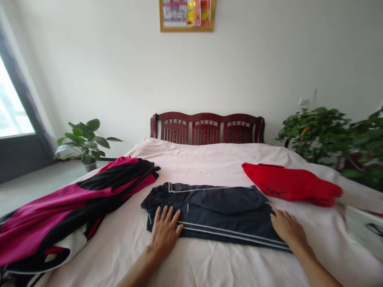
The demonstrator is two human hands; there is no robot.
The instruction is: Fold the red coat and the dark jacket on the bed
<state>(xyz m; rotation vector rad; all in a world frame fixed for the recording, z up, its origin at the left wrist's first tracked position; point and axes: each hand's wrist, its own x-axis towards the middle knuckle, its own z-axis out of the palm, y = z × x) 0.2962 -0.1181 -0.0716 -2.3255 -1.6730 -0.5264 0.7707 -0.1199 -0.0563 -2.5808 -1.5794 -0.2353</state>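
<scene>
Navy track pants (215,209) with white piping lie folded into a long bundle on the pink bedsheet (206,261). My left hand (165,229) rests flat on their left part, fingers spread and palm down. At the right end, my right hand (287,227) is closed on the pants' edge, with its fingers bent and partly hidden. A folded red garment (291,184) lies just beyond my right hand. To the left is a loose pile of magenta and black clothes (68,207), with some white and red fabric at its near end.
A dark red wooden headboard (206,125) stands against the wall at the far end. Leafy potted plants flank the bed, one at left (85,139) and a bushier one at right (317,133). A pale item with a dark loop (374,229) sits at the right edge.
</scene>
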